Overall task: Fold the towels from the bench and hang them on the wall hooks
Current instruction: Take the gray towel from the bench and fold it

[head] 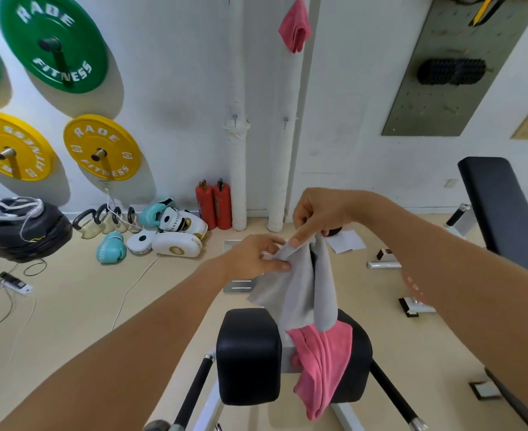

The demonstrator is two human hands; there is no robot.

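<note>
- L hand (261, 255) & R hand (318, 214): fingers of both pinched on the top edge of the grey towel (300, 287), held up above the bench (250, 356); rest hangs loose.
- Pink towel (323, 365): draped over the bench pads, unfolded. A 2nd pink one (294, 26) hangs on the wall already.
- Tip (judgement): match corners, keep the edge taut, let the cloth hang straight before halving.
- Legible: plates (101, 147) read "RADE FITNESS"; pad lettering too small.
</note>
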